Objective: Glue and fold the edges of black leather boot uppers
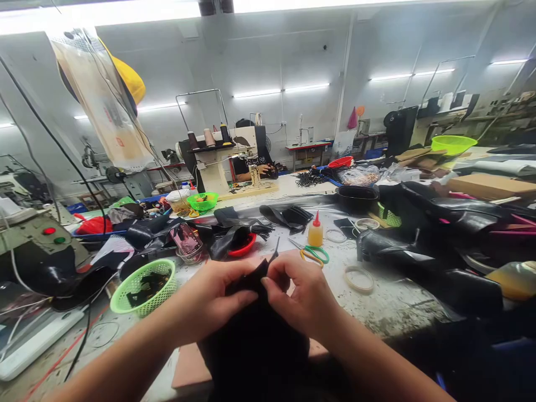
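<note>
A soft black piece of material (255,340), perhaps leather or cloth, hangs from both hands over the front of the table. My left hand (218,301) is closed on its upper edge, thumb on the near side. My right hand (301,296) pinches the same edge a little to the right, its fingertips close to the left thumb. A thin dark strip (275,251) sticks up from the edge between the hands. Beneath the material lies a pinkish board (190,368). Just beyond the right hand are scissors (314,254) with green and orange handles.
A glue bottle (315,231) with a red tip stands past the scissors. Tape rolls (359,279) lie to the right, near piled black boot parts (419,251). At left is a green basket (144,287) of black pieces. A sewing machine (226,156) and another person's hand (263,169) are behind.
</note>
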Available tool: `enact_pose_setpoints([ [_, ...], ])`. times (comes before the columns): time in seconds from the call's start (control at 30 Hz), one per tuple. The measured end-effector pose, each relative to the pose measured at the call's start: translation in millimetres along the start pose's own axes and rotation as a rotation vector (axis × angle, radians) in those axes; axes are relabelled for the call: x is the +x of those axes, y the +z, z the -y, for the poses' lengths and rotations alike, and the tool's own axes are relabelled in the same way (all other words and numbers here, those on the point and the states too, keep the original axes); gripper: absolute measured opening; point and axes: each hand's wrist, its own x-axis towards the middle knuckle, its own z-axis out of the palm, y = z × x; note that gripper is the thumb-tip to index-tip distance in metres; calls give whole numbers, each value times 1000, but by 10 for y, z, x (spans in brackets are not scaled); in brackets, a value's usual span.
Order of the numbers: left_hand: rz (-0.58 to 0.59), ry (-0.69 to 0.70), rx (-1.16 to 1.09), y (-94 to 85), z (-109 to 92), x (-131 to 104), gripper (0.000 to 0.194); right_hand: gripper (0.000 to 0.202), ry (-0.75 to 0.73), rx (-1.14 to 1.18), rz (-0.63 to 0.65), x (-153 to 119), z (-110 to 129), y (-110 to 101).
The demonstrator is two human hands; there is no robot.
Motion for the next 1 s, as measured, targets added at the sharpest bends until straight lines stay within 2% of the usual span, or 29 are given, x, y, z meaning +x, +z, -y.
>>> enact_pose_setpoints([
  [0.27,-42,41,55,32,47,9,18,14,92,40,75,37,7,-16],
  [0.33,-43,56,42,33,70,19,20,14,81,8,17,50,-24,-25],
  [0.43,-27,30,10,36,92,38,20,18,-32,-9,-102,82,-70,-99],
  [0.47,-17,12,0,39,97,42,19,23,-77,10,-86,99,-77,-138],
  [0.53,-14,-31,-6,44,101,44,17,31,-128,27,45,142,-79,-213],
  [0.63,-22,-42,7,30,106,28,19,25,-124,-29,315,210,-79,-274],
  [0.7,30,-4,34,-3,117,12,20,21,-109,-17,431,245,-90,-274],
  [0.77,96,38,100,-44,134,0,17,17,-104,33,485,268,-103,-257],
  [0.83,113,66,176,-70,152,-1,14,14,-111,55,511,281,-112,-228],
  [1.0,5,133,294,2,133,-32,14,14,-130,54,468,258,-97,-140],
])
